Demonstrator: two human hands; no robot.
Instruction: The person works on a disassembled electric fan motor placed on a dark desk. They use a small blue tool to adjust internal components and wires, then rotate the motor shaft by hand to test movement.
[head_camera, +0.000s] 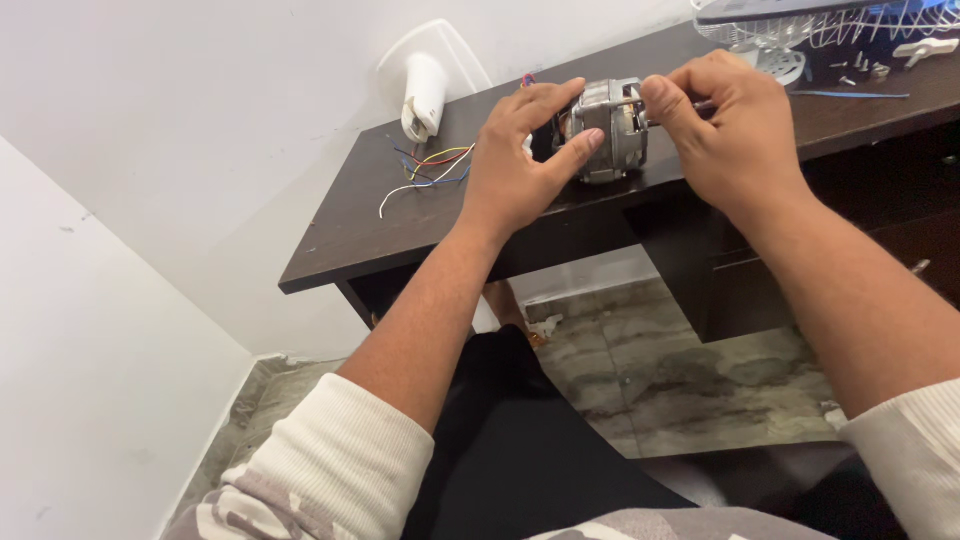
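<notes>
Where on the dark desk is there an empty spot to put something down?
The bare desk patch at the near left corner, bordered by the coloured wires and the left hand, is free. It is crowded at the middle around the motor, and at the far right by the fan grille and small screws.

No packages, labels, signs or screens show, as far as visible (desk partly cropped).

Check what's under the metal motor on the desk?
The motor rests on the dark desk, held by the left hand and right hand. Its underside is hidden.
</notes>
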